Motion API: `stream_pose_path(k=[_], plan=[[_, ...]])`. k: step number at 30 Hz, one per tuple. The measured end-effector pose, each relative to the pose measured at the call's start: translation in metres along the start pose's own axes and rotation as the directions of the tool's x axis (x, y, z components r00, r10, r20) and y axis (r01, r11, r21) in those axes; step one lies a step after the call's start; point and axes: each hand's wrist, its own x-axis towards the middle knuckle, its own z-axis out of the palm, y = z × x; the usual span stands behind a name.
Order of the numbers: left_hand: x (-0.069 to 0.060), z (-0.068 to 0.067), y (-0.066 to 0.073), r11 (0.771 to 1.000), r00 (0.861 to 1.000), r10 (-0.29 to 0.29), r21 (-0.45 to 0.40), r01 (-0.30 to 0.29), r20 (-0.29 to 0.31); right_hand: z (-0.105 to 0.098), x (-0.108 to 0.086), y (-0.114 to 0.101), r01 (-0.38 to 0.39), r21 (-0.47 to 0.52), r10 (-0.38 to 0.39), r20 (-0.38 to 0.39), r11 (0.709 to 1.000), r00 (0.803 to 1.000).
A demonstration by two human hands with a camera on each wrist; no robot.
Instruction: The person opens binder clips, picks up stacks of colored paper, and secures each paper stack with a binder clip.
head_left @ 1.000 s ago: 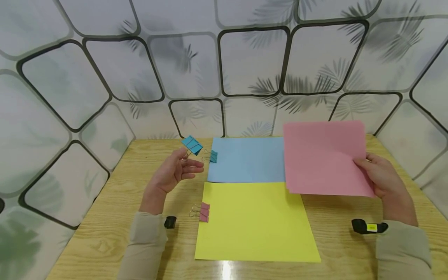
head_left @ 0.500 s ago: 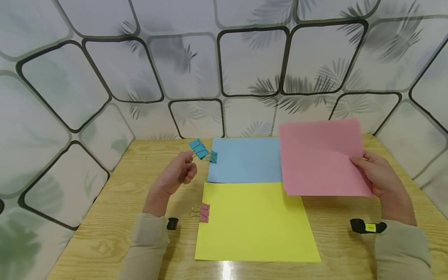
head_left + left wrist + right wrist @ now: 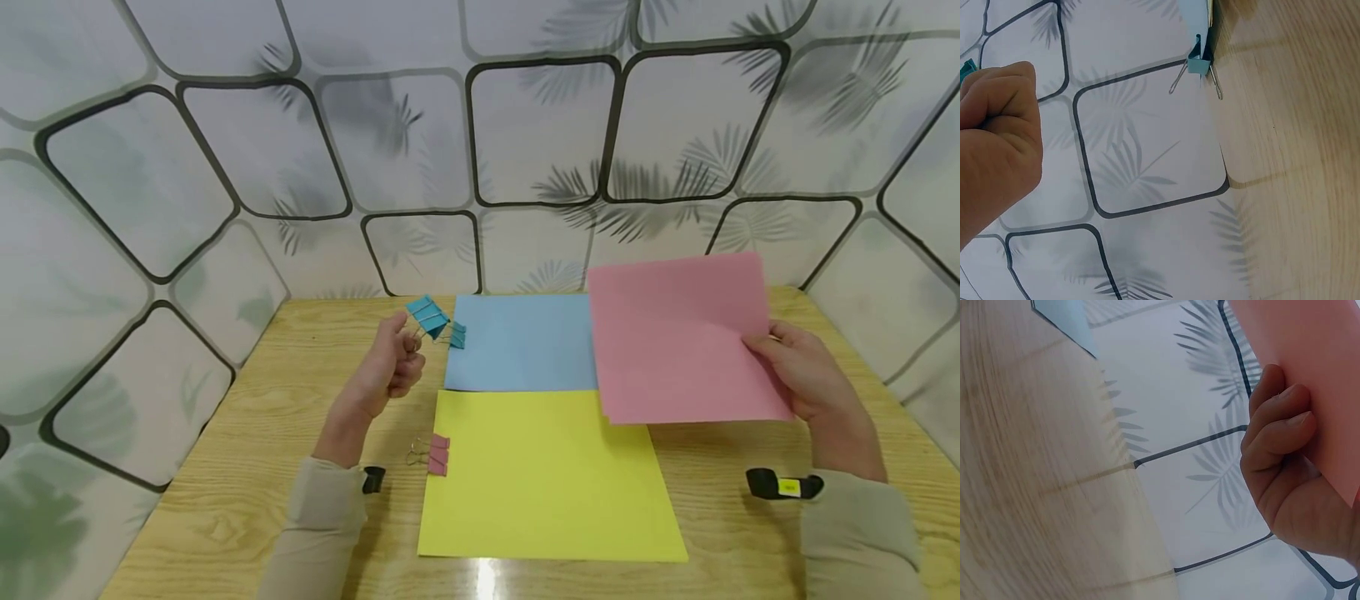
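My left hand [image 3: 382, 367] pinches a blue binder clip [image 3: 428, 317] by its wire handles, up above the table, with the other fingers curled in. On the right, my right hand [image 3: 806, 371] grips the right edge of several pink sheets [image 3: 678, 337], thumb in front; in the right wrist view the fingers [image 3: 1282, 431] press on the back. The pink sheets are raised and cover part of the blue paper [image 3: 525, 342] and a corner of the yellow paper [image 3: 551, 483]. A teal binder clip [image 3: 457, 335] sits on the blue paper's left edge. A pink binder clip [image 3: 438, 455] sits on the yellow paper's left edge.
The wooden table [image 3: 247, 467] lies under everything. Behind it and at both sides stands a patterned wall [image 3: 420, 133]. The yellow paper lies in front of the blue paper, nearer to me.
My left hand has moved right with the blue clip, and its loose fingers have curled in. The pink sheets have shifted left with my right hand. Both papers on the table stay put.
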Motion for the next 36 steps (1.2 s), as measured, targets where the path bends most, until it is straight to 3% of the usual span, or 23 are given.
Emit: stream_pose_path(k=[6,9,15,19,24,30,36], plan=[[0.002,0.004,-0.001,0.997,1.000,-0.007,0.078,0.005,0.025,0.004,0.002,-0.001,0.020,-0.018,-0.020,0.014,1.000,1.000],[0.002,0.006,-0.001,0.995,1.000,0.002,0.102,-0.002,0.007,0.006,0.002,0.000,0.023,-0.033,-0.023,0.011,0.999,1.000],[0.003,0.008,0.001,0.997,0.997,-0.027,0.073,0.032,-0.067,0.008,0.002,0.000,0.034,-0.011,-0.034,0.010,0.999,0.999],[0.003,0.007,0.000,0.998,0.998,-0.027,0.046,0.029,-0.053,0.009,0.002,-0.001,0.048,-0.014,-0.048,0.014,0.999,0.999],[0.002,0.006,-0.004,0.998,0.999,0.031,0.052,-0.031,-0.014,0.011,0.001,-0.002,0.050,0.007,-0.050,0.025,0.999,0.998],[0.001,0.006,-0.005,0.984,0.994,0.106,0.143,-0.106,0.007,0.012,0.001,-0.001,0.057,-0.011,-0.057,0.029,0.998,0.998],[0.000,0.008,-0.007,0.925,0.978,0.173,0.321,-0.202,0.117,0.012,0.002,0.000,0.051,-0.012,-0.051,0.042,0.999,0.998]])
